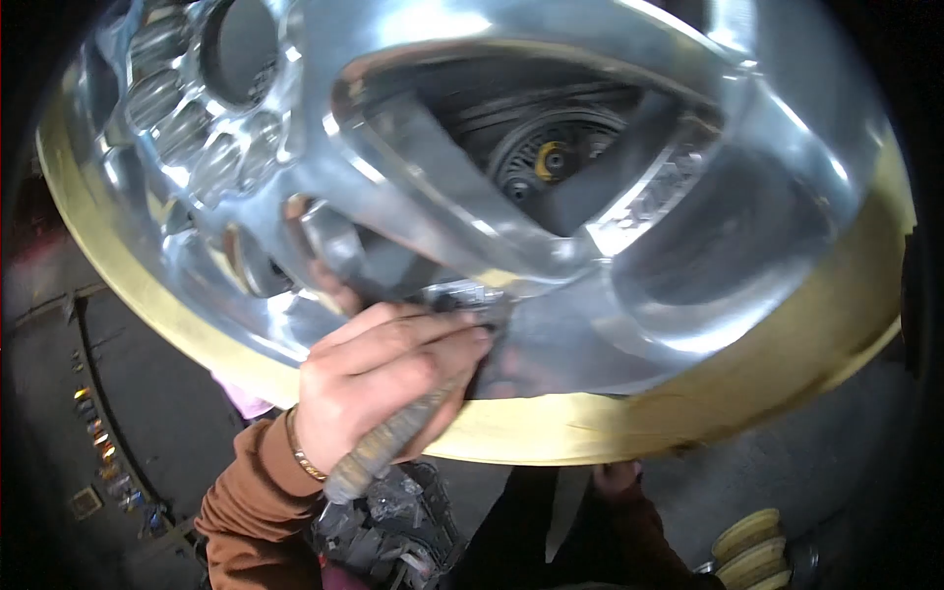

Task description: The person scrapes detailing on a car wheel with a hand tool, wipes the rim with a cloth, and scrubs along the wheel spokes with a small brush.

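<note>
A large polished metal wheel (pixel 551 339) with raised lettering on a spoke fills the upper view. Yellow tape (pixel 560 433) covers its outer edge. My left hand (pixel 388 369), in a brown sleeve with a bracelet, is closed around a slim tool (pixel 393 433) with a worn, wrapped handle. The tool slants up to the wheel face, beside the small opening between spokes; its working end is dark and partly hidden by my fingers. Below the taped near edge, my right hand (pixel 618 477) is at the wheel's underside, its fingers mostly hidden.
Stacked yellow rings (pixel 752 551) stand on the floor at lower right. A basket or crate of clear plastic-looking pieces (pixel 398 521) sits below my left arm. Several small coloured items (pixel 103 447) line a strip on the left, and a round patterned part (pixel 556 157) shows through the wheel.
</note>
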`<act>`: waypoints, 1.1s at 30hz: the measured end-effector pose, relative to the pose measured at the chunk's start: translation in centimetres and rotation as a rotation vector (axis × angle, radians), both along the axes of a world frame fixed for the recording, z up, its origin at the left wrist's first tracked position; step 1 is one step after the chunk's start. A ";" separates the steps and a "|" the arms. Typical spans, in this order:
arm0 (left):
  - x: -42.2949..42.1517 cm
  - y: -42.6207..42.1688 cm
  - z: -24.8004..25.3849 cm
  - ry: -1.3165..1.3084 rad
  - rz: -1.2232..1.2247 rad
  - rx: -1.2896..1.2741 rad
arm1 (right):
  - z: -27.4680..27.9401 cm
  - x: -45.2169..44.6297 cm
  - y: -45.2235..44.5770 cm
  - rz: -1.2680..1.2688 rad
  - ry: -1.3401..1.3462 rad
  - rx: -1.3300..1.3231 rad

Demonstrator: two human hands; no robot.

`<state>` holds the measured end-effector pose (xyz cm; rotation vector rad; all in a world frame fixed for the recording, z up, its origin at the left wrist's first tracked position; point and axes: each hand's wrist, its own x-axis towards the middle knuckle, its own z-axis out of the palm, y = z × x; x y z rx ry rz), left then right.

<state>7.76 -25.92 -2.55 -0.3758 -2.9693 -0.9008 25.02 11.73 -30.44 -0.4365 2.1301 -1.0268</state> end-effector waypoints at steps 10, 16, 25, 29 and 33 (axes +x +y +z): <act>7.0 11.4 7.6 0.009 -0.162 0.326 | 7.2 -3.0 3.9 -0.390 -0.066 0.173; 0.6 27.7 0.1 -0.150 0.249 0.715 | 14.5 -10.9 8.7 -0.683 -0.113 0.213; -27.3 39.3 -17.6 0.045 0.313 0.179 | 14.1 -21.9 20.3 -0.818 -0.330 0.118; -36.8 38.4 -21.5 0.029 0.000 0.006 | 11.8 -24.8 26.9 -0.972 -0.341 0.076; -39.7 37.6 -23.1 -0.066 0.211 0.051 | 10.6 -26.2 31.6 -0.884 -0.328 0.311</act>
